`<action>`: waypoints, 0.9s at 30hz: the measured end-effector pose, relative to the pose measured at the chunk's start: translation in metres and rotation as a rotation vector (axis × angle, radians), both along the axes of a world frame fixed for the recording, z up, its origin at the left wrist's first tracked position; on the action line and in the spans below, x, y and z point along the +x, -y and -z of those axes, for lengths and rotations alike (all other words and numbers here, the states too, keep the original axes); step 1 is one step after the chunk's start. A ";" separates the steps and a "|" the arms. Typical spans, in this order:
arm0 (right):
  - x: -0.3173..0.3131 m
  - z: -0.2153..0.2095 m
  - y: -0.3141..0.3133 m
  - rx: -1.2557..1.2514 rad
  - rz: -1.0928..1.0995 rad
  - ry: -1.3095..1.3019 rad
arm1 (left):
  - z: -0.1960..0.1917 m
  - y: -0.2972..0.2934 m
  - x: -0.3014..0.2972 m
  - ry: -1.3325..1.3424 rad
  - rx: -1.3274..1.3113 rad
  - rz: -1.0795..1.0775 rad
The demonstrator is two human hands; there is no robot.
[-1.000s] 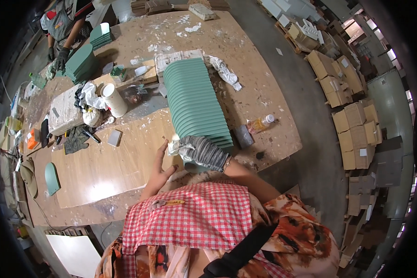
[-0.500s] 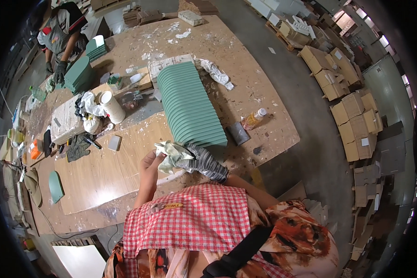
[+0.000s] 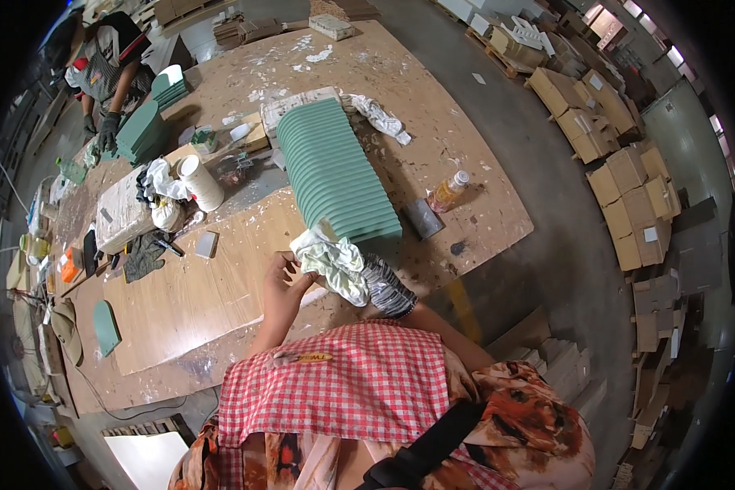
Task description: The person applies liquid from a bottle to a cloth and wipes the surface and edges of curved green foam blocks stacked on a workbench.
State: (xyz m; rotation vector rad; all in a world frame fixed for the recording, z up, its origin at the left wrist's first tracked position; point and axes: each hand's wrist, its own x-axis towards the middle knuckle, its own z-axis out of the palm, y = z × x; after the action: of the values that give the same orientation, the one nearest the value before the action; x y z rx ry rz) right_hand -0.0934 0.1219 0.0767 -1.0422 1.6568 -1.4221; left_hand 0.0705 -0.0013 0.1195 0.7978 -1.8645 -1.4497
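My bare left hand (image 3: 284,287) pinches the edge of a crumpled whitish cloth (image 3: 336,265). My right hand (image 3: 390,287) wears a grey-black striped glove and grips the cloth from its other side; the cloth hides most of its fingers. Just beyond the cloth, a long row of green round-ended panels (image 3: 335,171) leans on the worktable (image 3: 457,106). A dark grey block (image 3: 423,219) lies right of the row, beside a bottle with a white cap (image 3: 449,192).
A wooden board (image 3: 212,286) lies to the left, with a small grey block (image 3: 207,243), a dark glove (image 3: 145,257) and a single green panel (image 3: 105,328) around it. Paper cups (image 3: 199,182) stand farther off. Across the table, a gloved co-worker (image 3: 110,77) handles green panels (image 3: 141,135).
The cloth has opened out and looks larger. Both hands have shifted a little to the right with it, and the cloth now overlaps the near end of the green panels.
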 end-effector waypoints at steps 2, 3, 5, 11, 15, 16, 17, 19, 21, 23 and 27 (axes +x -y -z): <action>0.002 0.003 -0.003 -0.018 0.019 0.057 | -0.007 -0.005 -0.003 0.070 -0.035 0.037; 0.005 0.002 -0.002 -0.031 0.017 0.083 | -0.003 -0.004 -0.001 0.072 -0.038 0.035; 0.009 0.002 -0.003 -0.049 0.016 0.107 | 0.016 0.002 0.001 -0.119 0.090 -0.005; 0.010 0.021 -0.018 -0.097 0.052 0.008 | 0.001 -0.011 -0.006 -0.079 0.294 0.113; 0.013 0.019 -0.018 -0.131 0.099 0.259 | -0.008 -0.016 -0.002 -0.113 0.498 0.240; 0.012 0.016 -0.017 -0.143 0.135 0.566 | -0.009 -0.016 -0.001 -0.113 0.498 0.237; 0.012 0.018 -0.017 -0.142 0.132 0.566 | -0.009 -0.017 0.001 -0.087 0.515 0.258; 0.006 0.023 -0.018 -0.205 0.097 0.746 | -0.007 -0.017 -0.002 -0.066 0.531 0.285; 0.010 0.021 -0.017 -0.203 0.148 0.962 | -0.001 -0.015 -0.005 -0.074 0.510 0.294; 0.010 0.013 -0.018 -0.204 0.127 1.025 | -0.005 -0.014 -0.005 -0.104 0.519 0.239; 0.008 0.003 -0.019 -0.212 0.104 1.079 | -0.003 -0.004 -0.007 -0.146 0.509 0.137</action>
State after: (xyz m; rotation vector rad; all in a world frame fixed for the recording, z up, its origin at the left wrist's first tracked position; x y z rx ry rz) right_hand -0.0850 0.1413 0.0737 -0.1532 0.7749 -1.7822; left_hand 0.0636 0.0031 0.1223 0.7773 -1.4793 -2.0540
